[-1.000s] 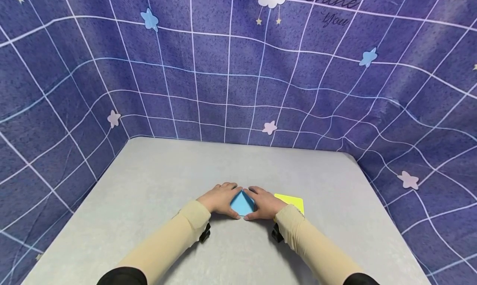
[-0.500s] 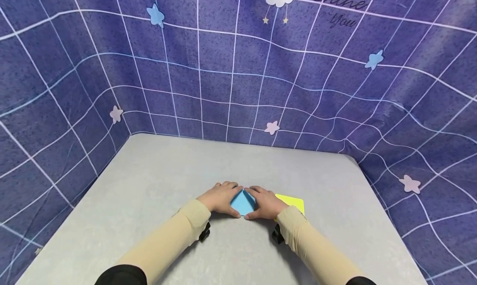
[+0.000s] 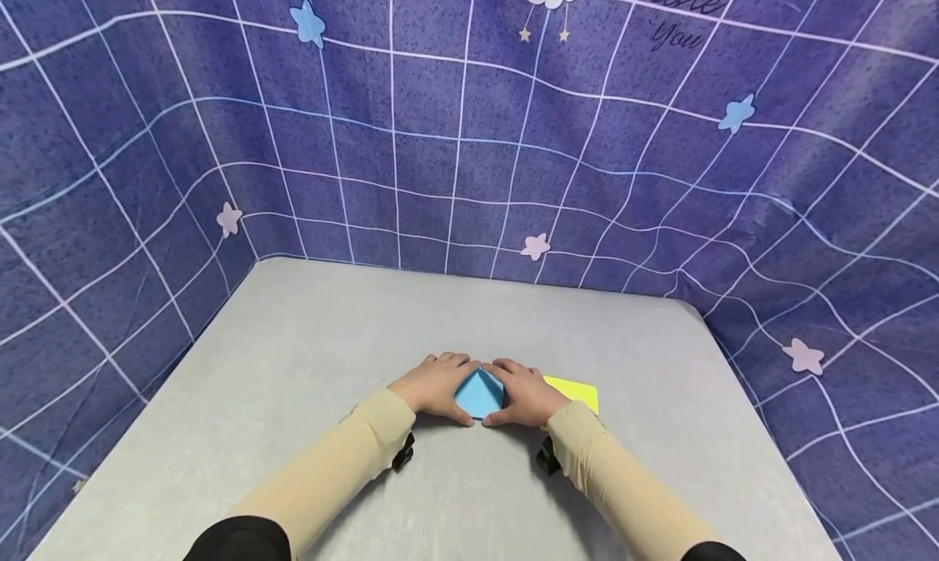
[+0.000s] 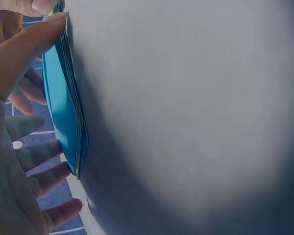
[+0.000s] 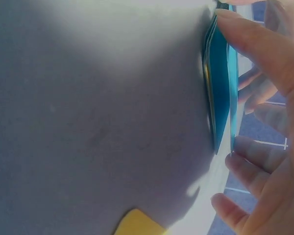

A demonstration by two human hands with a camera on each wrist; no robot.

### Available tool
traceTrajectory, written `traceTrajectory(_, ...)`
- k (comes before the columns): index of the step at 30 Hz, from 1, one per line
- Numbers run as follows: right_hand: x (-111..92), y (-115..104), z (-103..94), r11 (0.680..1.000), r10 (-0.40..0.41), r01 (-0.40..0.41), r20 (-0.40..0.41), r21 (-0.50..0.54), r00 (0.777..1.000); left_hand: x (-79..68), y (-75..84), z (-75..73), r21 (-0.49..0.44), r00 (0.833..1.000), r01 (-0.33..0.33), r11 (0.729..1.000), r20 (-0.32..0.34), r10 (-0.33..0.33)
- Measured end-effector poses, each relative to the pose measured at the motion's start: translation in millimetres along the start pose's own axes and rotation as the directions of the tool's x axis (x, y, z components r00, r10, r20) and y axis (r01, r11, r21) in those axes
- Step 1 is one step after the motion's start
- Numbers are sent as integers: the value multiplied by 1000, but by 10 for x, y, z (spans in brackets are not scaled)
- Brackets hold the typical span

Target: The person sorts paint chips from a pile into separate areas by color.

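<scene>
A piece of folded blue paper (image 3: 480, 396) lies between the two hands in the head view, its near side showing several stacked layers. My left hand (image 3: 434, 387) holds its left side, thumb at the near corner and fingers toward the far one. From the other side, my right hand (image 3: 526, 397) grips it the same way. In the left wrist view the blue paper (image 4: 62, 98) stands a little off flat, with thin yellowish edges between layers. The right wrist view shows a gap between flaps of the blue paper (image 5: 219, 83). Both thumb tips nearly meet.
A yellow sheet (image 3: 579, 393) lies on the grey table (image 3: 352, 324), partly under the right wrist; its rounded corner (image 5: 137, 225) shows in the right wrist view. A purple-blue grid curtain (image 3: 418, 170) with stars surrounds the table's back and sides.
Both hands keep their places around the blue paper, with only slight finger movement. The head view has shifted a little.
</scene>
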State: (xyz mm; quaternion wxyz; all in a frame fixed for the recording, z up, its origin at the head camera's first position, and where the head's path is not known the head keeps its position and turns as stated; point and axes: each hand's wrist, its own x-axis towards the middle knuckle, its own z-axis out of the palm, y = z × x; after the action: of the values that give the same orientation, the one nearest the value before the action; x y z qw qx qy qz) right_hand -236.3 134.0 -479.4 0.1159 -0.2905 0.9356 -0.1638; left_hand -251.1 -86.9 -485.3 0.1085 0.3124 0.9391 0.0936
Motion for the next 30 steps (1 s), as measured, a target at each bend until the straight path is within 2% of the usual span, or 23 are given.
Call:
traceTrajectory(19, -4, -105, 10, 1000, -27, 27, 13, 7, 1000, -163, -65, -15, 34, 998, -13, 999, -66, 16)
traceTrajectory(30, 58, -295, 40, 999, -40, 38, 56, 27, 998, -365, -168, -20, 37, 997, 9, 999, -80, -6)
